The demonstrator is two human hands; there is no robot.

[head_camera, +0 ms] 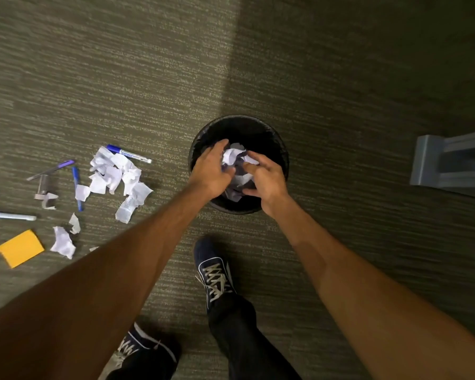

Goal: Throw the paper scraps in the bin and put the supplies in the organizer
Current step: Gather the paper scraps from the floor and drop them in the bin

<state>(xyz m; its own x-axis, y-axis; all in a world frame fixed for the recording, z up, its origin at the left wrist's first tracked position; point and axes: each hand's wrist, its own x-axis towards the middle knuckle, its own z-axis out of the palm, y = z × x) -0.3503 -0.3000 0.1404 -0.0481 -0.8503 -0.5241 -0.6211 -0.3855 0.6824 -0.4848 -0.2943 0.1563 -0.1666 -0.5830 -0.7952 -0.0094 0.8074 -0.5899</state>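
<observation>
The crumpled white paper scraps [235,157] are bunched between the two hands, directly above the mouth of the round black waste bin [279,149], which stands on the floor in front of the person's feet. The left hand [213,172] and the right hand [263,176] cup the bunch from both sides with curled fingers, probably because thin, light pieces would slip away from a single hand. More white paper shows below them, inside the bin.

To the left, a loose heap of torn white paper pieces [120,179] lies on the striped grey-green carpet [121,64], so I judge this part of the task to be about half done. Around the heap lie the supplies: a blue-capped marker [128,154], a thin blue pen [76,187], another blue-capped marker [10,215] and a flat yellow sticky-note pad [20,248]. No organizer is clearly visible; a grey metal furniture foot [433,163] stands at the right.
</observation>
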